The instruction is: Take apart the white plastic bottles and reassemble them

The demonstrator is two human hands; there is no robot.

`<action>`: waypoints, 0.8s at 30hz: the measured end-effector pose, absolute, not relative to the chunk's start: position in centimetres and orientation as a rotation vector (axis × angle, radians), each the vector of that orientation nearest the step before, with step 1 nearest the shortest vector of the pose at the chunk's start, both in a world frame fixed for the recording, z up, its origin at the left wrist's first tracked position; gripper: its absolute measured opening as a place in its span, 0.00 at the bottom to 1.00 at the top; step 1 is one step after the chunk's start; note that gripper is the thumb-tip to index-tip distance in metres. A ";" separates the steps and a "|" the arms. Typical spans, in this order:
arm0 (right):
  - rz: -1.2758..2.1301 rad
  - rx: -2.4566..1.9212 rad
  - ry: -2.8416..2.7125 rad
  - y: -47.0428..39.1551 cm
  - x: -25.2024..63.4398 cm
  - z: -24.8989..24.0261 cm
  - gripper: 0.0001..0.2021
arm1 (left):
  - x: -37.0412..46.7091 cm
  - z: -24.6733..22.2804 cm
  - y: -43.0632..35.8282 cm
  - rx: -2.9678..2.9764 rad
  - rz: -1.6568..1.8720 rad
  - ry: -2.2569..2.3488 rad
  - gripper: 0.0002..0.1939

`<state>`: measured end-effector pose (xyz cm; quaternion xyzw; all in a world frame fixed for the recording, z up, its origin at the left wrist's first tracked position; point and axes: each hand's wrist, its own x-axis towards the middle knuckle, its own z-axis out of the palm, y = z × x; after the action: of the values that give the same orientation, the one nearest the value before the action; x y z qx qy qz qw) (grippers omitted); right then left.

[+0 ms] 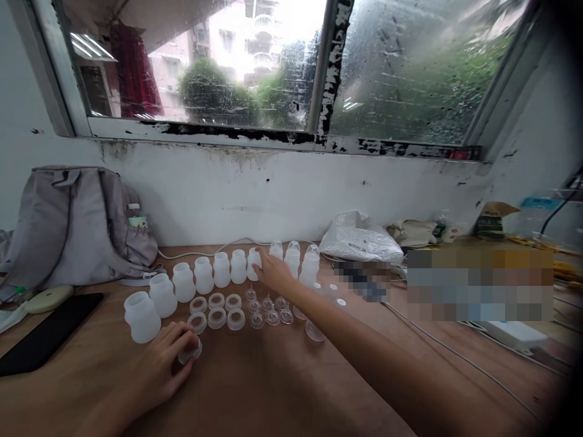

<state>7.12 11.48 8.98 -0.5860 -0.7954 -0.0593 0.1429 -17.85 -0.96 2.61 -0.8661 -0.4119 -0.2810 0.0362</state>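
My left hand (160, 361) is closed on a translucent bottle collar ring (191, 352), held low over the table's near side. Farther back, my right hand (274, 271) has its fingers around a frosted white baby bottle (252, 267) at the right end of a curved row of open bottles (221, 270). In front of that row lie several collar rings (217, 318), and to their right several clear silicone nipples (272, 317). Capped bottles (311, 266) stand right of my right hand. Clear domed caps (315, 331) and small white discs (341, 302) lie partly behind my right forearm.
A grey backpack (77, 218) leans at the left, with a black phone-like slab (50, 334) before it. At the right are a plastic bag (359, 237), a white power strip (514, 335) and cables. A white wall with a window rises behind.
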 end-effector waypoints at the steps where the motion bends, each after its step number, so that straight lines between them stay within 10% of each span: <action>1: -0.182 -1.726 -2.219 11.7 7.4 9.4 0.22 | -17.9 2.6 -0.9 -2.665 -0.847 -1.268 0.05; 24: -0.213 -1.727 -2.046 6.7 12.7 10.1 0.16 | -17.0 0.9 -0.6 -2.435 -1.072 -1.177 0.07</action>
<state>12.66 6.71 10.07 -0.6264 -0.7421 -0.0774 0.2257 -16.98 -0.57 0.86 -0.8314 -0.4017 -0.3660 0.1159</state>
